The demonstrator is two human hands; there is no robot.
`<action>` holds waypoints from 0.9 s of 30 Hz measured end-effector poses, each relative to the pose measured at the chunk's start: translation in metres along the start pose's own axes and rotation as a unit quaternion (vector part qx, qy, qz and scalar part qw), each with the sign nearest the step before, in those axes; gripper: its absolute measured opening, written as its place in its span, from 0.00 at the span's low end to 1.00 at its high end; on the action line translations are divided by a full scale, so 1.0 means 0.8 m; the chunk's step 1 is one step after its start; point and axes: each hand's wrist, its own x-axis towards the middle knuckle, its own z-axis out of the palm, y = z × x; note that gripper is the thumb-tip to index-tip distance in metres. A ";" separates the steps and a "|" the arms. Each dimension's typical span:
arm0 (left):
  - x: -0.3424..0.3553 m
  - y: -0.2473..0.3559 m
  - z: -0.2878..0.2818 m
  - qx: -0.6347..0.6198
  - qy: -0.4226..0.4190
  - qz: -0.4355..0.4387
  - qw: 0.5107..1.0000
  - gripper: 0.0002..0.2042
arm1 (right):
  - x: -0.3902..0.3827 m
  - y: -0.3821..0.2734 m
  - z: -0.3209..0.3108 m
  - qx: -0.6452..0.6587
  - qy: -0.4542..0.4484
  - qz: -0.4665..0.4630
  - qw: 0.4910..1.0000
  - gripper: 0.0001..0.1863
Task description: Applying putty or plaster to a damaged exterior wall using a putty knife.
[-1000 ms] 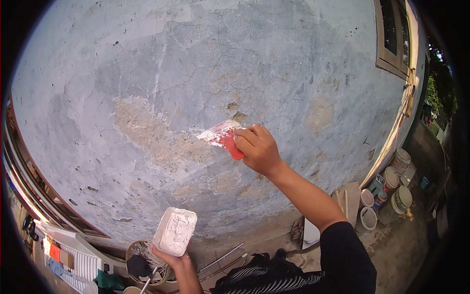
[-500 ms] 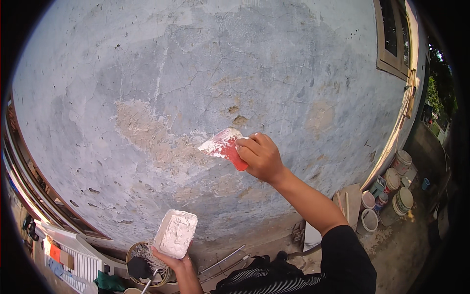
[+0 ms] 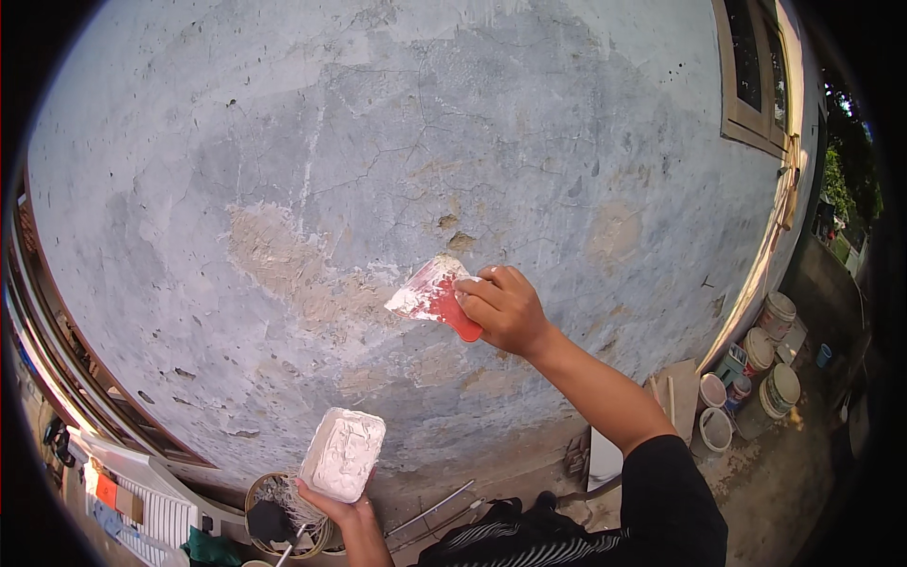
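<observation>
My right hand (image 3: 505, 307) is closed around the handle of a red putty knife (image 3: 436, 295). Its broad blade is smeared with white filler and lies at or very close to the wall (image 3: 539, 161); exact contact cannot be told. The blade's edge points left, toward a rough beige patch (image 3: 283, 265). Just above the blade are two small chipped holes (image 3: 460, 242). Low in front, my left hand (image 3: 345, 506) grips a white rectangular tub (image 3: 345, 454) from beneath, tilted, with white filler inside. Most of the left fingers are hidden behind the tub.
Several paint buckets (image 3: 778, 389) stand along the wall's foot at right, near a window frame (image 3: 753, 128). At lower left are a white plastic chair (image 3: 142, 510) and a basket (image 3: 274, 501) with dark and stringy stuff. A thin pole (image 3: 433, 506) lies on the ground.
The putty knife and my right hand sit slightly lower against the wall. The view has shifted a little; both hands keep their hold.
</observation>
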 end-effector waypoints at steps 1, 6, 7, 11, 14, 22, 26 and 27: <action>0.001 -0.001 -0.002 0.001 0.001 -0.002 1.000 0.43 | -0.001 0.007 0.003 0.000 -0.023 0.009 1.000 0.10; 0.002 -0.008 -0.005 0.001 -0.013 -0.003 1.000 0.43 | -0.007 -0.002 -0.003 0.017 -0.016 0.007 1.000 0.12; -0.001 -0.009 -0.003 0.001 -0.012 -0.004 1.000 0.43 | -0.009 0.002 -0.004 0.017 -0.017 0.008 1.000 0.12; 0.002 -0.015 -0.009 0.012 -0.025 -0.014 1.000 0.43 | -0.015 0.011 -0.008 0.006 -0.023 0.026 0.999 0.10; -0.001 -0.014 -0.007 0.008 -0.045 -0.021 0.999 0.43 | -0.017 0.012 -0.015 0.013 0.006 0.034 0.999 0.11; 0.000 -0.015 0.006 0.010 -0.018 -0.011 1.000 0.45 | -0.026 0.014 -0.013 -0.023 -0.035 0.009 0.999 0.08; 0.004 -0.022 -0.009 0.012 -0.042 -0.007 0.999 0.45 | -0.013 0.005 -0.017 -0.019 -0.011 0.017 1.000 0.07; 0.010 -0.023 -0.013 0.013 -0.048 -0.008 0.999 0.45 | -0.007 0.000 -0.015 -0.002 0.005 0.009 1.000 0.08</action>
